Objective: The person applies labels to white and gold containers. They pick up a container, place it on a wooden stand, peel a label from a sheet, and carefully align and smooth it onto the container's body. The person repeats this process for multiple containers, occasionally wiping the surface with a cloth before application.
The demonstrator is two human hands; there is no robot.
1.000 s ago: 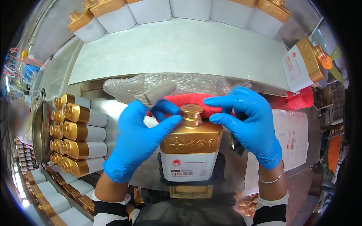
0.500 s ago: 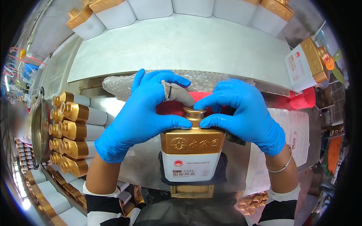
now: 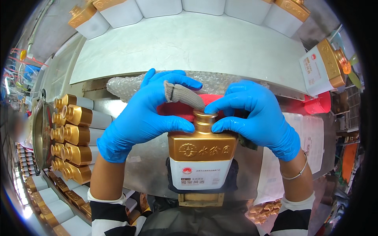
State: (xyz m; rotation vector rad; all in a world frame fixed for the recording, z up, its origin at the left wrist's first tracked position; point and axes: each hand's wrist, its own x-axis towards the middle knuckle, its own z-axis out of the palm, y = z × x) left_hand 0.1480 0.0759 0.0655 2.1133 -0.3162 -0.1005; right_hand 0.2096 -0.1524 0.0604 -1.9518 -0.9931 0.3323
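A flat-sided bottle (image 3: 202,157) with a gold shoulder and white lower body is in front of me, its open neck (image 3: 204,120) pointing away. It rests against a dark pad (image 3: 232,177). My right hand (image 3: 256,116), in a blue glove, pinches the neck's right side between thumb and forefinger. My left hand (image 3: 143,114), gloved too, is at the neck's left side. A grey knit sleeve (image 3: 185,95) covers one of its fingers, whose tip touches the rim. Its thumb lies close beside the neck. Red cloth (image 3: 173,110) shows behind the neck.
Several gold-and-white bottles (image 3: 80,135) lie stacked at left, beside a round metal pan (image 3: 40,133). More stand along the far edge of a pale board (image 3: 189,43). Bubble wrap (image 3: 126,88) lies before it. At right are another bottle (image 3: 317,70) and a pink container (image 3: 321,103).
My left thumb has drawn slightly left along the neck, and the knit-covered finger is straighter against the rim. The right hand keeps its pinch, shifted slightly right with the bottle.
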